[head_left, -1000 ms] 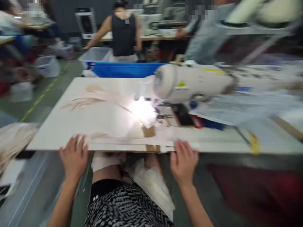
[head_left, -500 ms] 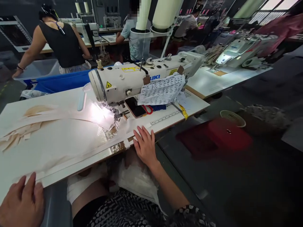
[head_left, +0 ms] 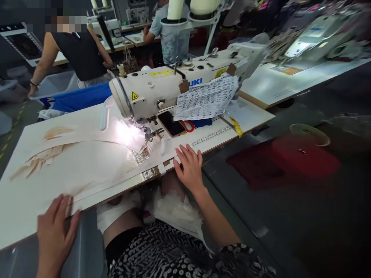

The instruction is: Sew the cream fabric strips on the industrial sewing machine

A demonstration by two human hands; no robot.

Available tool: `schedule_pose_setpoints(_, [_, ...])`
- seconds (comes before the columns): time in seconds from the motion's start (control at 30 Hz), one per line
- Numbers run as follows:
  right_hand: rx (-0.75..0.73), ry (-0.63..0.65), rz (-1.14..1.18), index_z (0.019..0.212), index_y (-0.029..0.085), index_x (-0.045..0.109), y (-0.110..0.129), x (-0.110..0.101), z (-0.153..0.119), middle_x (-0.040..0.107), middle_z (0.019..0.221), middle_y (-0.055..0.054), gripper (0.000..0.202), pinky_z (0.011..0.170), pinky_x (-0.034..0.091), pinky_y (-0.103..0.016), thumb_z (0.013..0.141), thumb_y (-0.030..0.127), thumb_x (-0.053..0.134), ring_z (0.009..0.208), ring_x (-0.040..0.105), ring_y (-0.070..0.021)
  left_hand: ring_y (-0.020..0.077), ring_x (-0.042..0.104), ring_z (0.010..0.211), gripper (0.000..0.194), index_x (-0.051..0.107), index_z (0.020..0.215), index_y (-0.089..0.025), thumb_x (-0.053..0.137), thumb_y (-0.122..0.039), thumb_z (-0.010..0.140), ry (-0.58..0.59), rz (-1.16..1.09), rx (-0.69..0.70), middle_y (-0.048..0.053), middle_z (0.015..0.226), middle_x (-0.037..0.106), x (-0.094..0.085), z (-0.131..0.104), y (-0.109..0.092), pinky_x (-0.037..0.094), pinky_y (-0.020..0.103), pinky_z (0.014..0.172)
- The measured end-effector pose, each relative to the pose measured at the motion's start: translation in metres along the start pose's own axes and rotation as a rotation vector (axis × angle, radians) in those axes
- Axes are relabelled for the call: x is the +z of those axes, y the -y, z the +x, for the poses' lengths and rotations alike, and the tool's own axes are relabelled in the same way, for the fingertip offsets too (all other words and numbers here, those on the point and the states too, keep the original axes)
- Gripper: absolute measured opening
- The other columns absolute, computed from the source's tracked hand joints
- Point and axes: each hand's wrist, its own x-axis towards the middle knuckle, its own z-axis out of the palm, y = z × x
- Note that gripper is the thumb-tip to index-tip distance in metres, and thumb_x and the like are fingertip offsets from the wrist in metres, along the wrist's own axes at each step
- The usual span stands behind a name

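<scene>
A long pale fabric strip [head_left: 116,180] runs along the front edge of the white sewing table [head_left: 78,170]. My left hand [head_left: 58,226] rests at the strip's left end on the table edge, fingers spread a little. At the strip's right end lies my right hand [head_left: 189,166], fingers apart on the table edge. Behind them the white sewing machine [head_left: 150,92] stands with its lamp shining on pale fabric near the needle. Cream fabric pieces [head_left: 48,152] lie loosely on the left of the table.
A phone [head_left: 170,123], red-handled scissors [head_left: 189,126] and a yellow tape measure [head_left: 237,127] lie beside the machine. Written paper [head_left: 207,98] hangs on it. A red stool [head_left: 304,156] stands right. Two people are beyond the table, one beside a grey bin [head_left: 56,87].
The view has shifted, so the table sits further right. My left hand has moved rightward along the table edge, nearer the machine. My right hand stays at the edge, fingers still apart.
</scene>
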Motion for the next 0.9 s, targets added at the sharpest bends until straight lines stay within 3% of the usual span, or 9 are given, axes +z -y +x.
schedule_pose_setpoints(0.07, [-0.064,-0.001,0.021,0.123,0.021,0.058,-0.006,-0.002,-0.004,0.059,0.128,-0.010,0.034,0.114,0.016,-0.056,0.098,0.039,0.044,0.130,0.044,-0.0286,0.0334,0.053,0.115,0.053,0.042,0.139,-0.030,0.055,-0.032,0.087,0.025,0.051,0.040,0.014,0.123,0.055,-0.005,0.002,-0.008,0.041,0.054,0.098])
schedule_pose_setpoints(0.17, [-0.130,-0.064,0.035,0.105,0.023,0.066,-0.014,-0.002,-0.016,0.065,0.102,-0.006,0.021,0.113,0.020,-0.053,0.094,0.032,0.051,0.113,0.056,-0.0250,0.0270,0.060,0.095,0.024,0.063,0.107,-0.025,0.056,-0.032,0.085,-0.094,0.094,-0.075,0.009,0.096,0.061,0.000,-0.013,0.004,0.048,0.045,0.088])
schedule_pose_setpoints(0.27, [-0.186,-0.103,0.084,0.095,0.024,0.067,-0.008,0.001,-0.036,0.064,0.089,-0.003,0.016,0.110,0.028,-0.050,0.090,0.020,0.053,0.102,0.060,-0.0219,0.0252,0.059,0.083,0.019,0.062,0.088,-0.020,0.051,-0.035,0.084,-0.269,0.131,-0.241,0.008,0.078,0.060,0.012,-0.048,0.029,0.048,0.044,0.081])
schedule_pose_setpoints(0.33, [-0.219,-0.041,0.141,0.095,0.025,0.067,0.004,0.005,-0.052,0.064,0.090,-0.002,0.016,0.109,0.029,-0.048,0.089,0.017,0.054,0.100,0.059,-0.0213,0.0259,0.059,0.081,0.025,0.059,0.084,-0.017,0.047,-0.039,0.084,-0.328,0.157,-0.367,0.008,0.075,0.058,0.024,-0.071,0.043,0.048,0.044,0.080])
schedule_pose_setpoints(0.4, [-0.266,0.111,0.195,0.097,0.025,0.067,0.019,0.011,-0.068,0.065,0.092,-0.002,0.018,0.110,0.026,-0.049,0.089,0.018,0.053,0.101,0.057,-0.0218,0.0278,0.059,0.085,0.031,0.059,0.087,-0.015,0.042,-0.040,0.084,-0.261,0.132,-0.515,0.010,0.079,0.059,0.038,-0.092,0.053,0.047,0.047,0.083])
schedule_pose_setpoints(0.53, [-0.262,0.406,0.193,0.105,0.020,0.066,0.034,0.027,-0.101,0.065,0.100,-0.008,0.023,0.103,0.028,-0.047,0.091,0.021,0.047,0.101,0.053,-0.0249,0.0334,0.058,0.095,0.037,0.057,0.100,-0.014,0.047,-0.043,0.078,0.078,-0.075,-0.725,0.014,0.093,0.060,0.066,-0.118,0.053,0.047,0.053,0.085])
schedule_pose_setpoints(0.63, [-0.141,0.548,0.065,0.092,0.018,0.067,0.034,0.034,-0.121,0.063,0.090,-0.009,0.022,0.081,0.035,-0.038,0.092,0.031,0.049,0.089,0.052,-0.0254,0.0354,0.056,0.106,0.038,0.055,0.110,-0.018,0.048,-0.041,0.080,0.116,-0.137,-0.733,0.016,0.106,0.059,0.078,-0.120,0.033,0.047,0.054,0.088])
schedule_pose_setpoints(0.77, [-0.112,0.646,0.023,0.077,0.019,0.065,0.033,0.036,-0.132,0.062,0.079,-0.007,0.027,0.072,0.029,-0.035,0.094,0.030,0.047,0.082,0.052,-0.0237,0.0289,0.054,0.114,0.035,0.054,0.119,-0.024,0.040,-0.038,0.090,0.127,-0.294,-0.683,0.013,0.120,0.059,0.083,-0.093,-0.024,0.049,0.045,0.091])
schedule_pose_setpoints(0.9, [-0.119,0.548,0.096,0.078,0.020,0.067,0.034,0.032,-0.127,0.063,0.078,-0.005,0.030,0.070,0.029,-0.035,0.096,0.026,0.044,0.078,0.053,-0.0216,0.0236,0.061,0.102,0.034,0.063,0.109,-0.021,0.045,-0.042,0.090,0.461,-0.842,-0.645,0.010,0.107,0.067,0.088,-0.050,-0.093,0.047,0.041,0.095])
